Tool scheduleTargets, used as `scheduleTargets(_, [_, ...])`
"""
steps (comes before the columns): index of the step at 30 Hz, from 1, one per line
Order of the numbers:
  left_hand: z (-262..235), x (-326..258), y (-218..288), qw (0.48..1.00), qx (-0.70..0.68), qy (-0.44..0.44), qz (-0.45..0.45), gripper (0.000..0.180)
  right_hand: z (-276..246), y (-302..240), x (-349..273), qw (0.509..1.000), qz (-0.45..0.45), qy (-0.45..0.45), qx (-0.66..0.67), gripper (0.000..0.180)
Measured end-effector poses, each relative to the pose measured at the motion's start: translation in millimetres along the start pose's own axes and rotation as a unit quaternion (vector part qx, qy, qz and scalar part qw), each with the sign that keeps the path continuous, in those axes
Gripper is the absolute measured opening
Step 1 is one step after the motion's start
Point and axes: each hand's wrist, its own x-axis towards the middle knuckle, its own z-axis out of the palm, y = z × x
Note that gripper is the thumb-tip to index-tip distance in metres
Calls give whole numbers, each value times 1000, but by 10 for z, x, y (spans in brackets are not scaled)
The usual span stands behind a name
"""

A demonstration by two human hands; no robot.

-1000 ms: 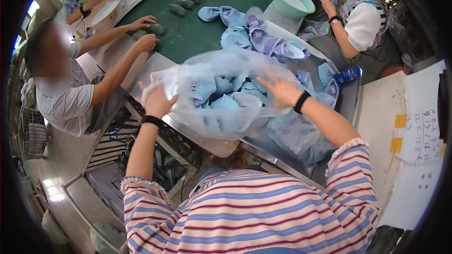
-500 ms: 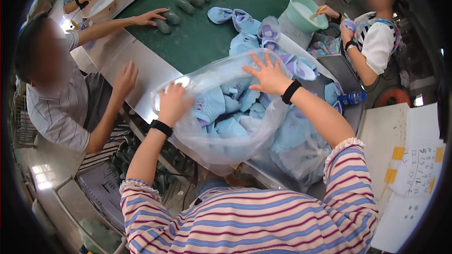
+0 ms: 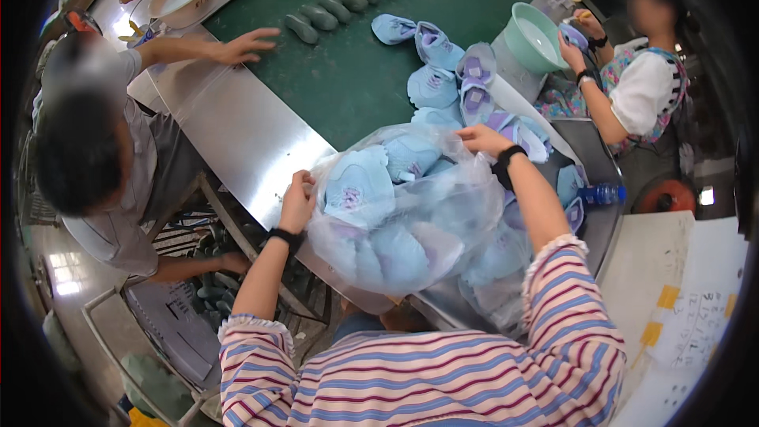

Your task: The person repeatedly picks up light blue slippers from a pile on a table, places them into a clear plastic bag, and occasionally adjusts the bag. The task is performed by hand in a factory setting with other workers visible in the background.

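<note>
Bag (image 3: 411, 213), clear plastic, full of pale blue shoes (image 3: 360, 182): between my hands, at the steel table (image 3: 237, 134) edge. My left hand (image 3: 296, 202) grips its left rim; my right hand (image 3: 482, 140) pinches its far rim. Loose shoes (image 3: 443, 71) on belt (image 3: 348, 87) beyond my right hand.

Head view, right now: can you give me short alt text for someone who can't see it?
A person's left hand and right hand grip the two sides of a clear plastic bag stuffed with light blue shoe uppers at the edge of a green conveyor belt. More loose uppers lie on the belt, where other people work.
</note>
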Motion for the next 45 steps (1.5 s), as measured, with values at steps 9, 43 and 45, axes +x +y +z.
scheduleTargets(9, [52,-1147,462,944,112,-24,310,32,493,695,-1296,956,-139,174,-190,51])
scheduleTargets(43, [126,-939,941,945,103,-173,257,73,2000,-494,-564,933,-117,170,-295,89])
scheduleTargets(45, [-10,-970,933,936,84,-247,234,66,2172,-367,-609,912,-162,235,-294,75])
